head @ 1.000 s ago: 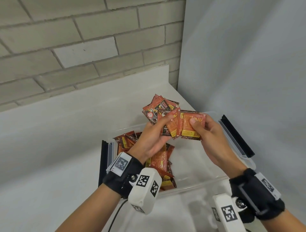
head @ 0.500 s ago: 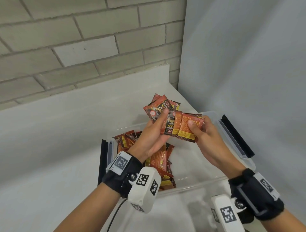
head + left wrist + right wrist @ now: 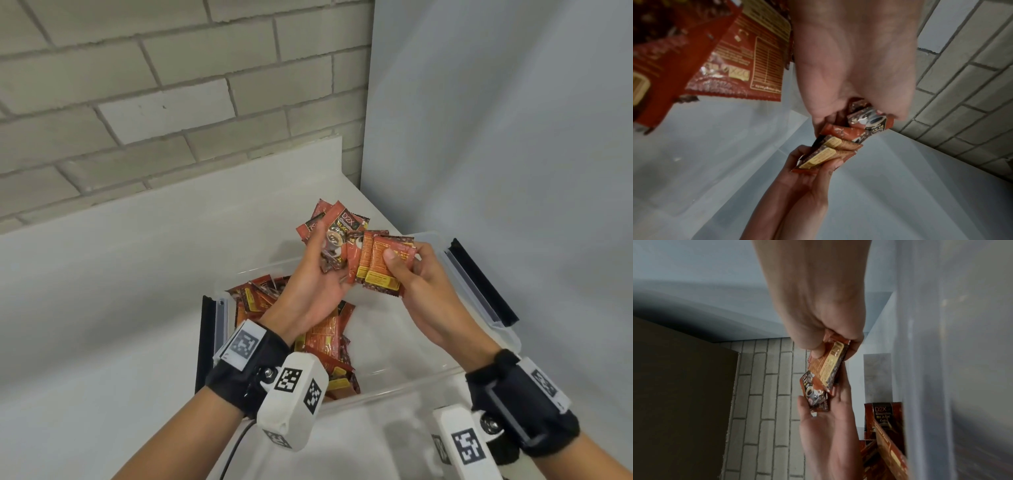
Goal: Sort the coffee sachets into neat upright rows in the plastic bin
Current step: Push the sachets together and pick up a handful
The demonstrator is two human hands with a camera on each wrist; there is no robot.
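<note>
Both hands are raised above the clear plastic bin (image 3: 394,394). My left hand (image 3: 318,274) grips a fanned bunch of red coffee sachets (image 3: 339,226), printed fronts showing. My right hand (image 3: 411,274) pinches a couple of sachets (image 3: 376,270), thumb on their yellow-panelled backs, right beside the left bunch. In the left wrist view the held sachets (image 3: 869,123) sit under my fingers, with the right hand's sachets (image 3: 824,155) just below. The right wrist view shows the pinched sachets (image 3: 830,365). A loose pile of sachets (image 3: 325,346) lies in the bin's left half.
The bin stands on a white counter (image 3: 120,274) in a corner, with a brick wall (image 3: 171,85) behind and a plain grey wall (image 3: 513,137) on the right. Black clip handles (image 3: 479,284) stick out at both ends of the bin. The bin's right half holds nothing.
Both hands have drawn slightly closer together and dropped a little. The right hand's sachets now overlap the edge of the left hand's bunch.
</note>
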